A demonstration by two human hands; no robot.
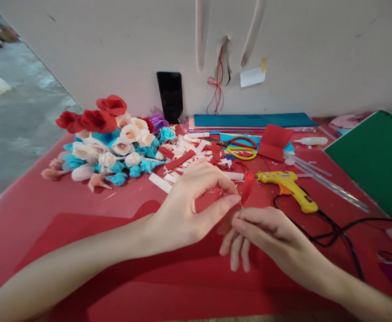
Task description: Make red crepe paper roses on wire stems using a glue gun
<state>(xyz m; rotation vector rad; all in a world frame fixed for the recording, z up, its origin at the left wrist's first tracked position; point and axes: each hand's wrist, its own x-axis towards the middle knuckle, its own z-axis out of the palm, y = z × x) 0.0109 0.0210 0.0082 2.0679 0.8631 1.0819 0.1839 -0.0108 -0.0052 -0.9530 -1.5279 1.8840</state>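
Nearest, along the bottom of the frame, a red sheet (78,241) lay flat beneath both forearms. Right of centre, the right hand (269,232) had thumb and forefinger pinched on the thin lower end of a small red paper piece (248,188), its other fingers hanging loose. The piece rose just above those fingertips. From the left, the left hand (196,205) brought thumb and forefinger together against its lower edge; I couldn't tell whether they gripped it.

Just behind the piece, a yellow glue gun (288,183) pointed its nozzle at it, and its black cord (336,232) trailed behind the right wrist. The left hand hid part of the paper scraps (182,161) at centre, where scissors (241,153) lay. Paper flowers (111,145) were heaped at centre left; a green board (370,165) filled the right edge. Farthest back, a phone (171,96) leaned against the pale wall (115,49).
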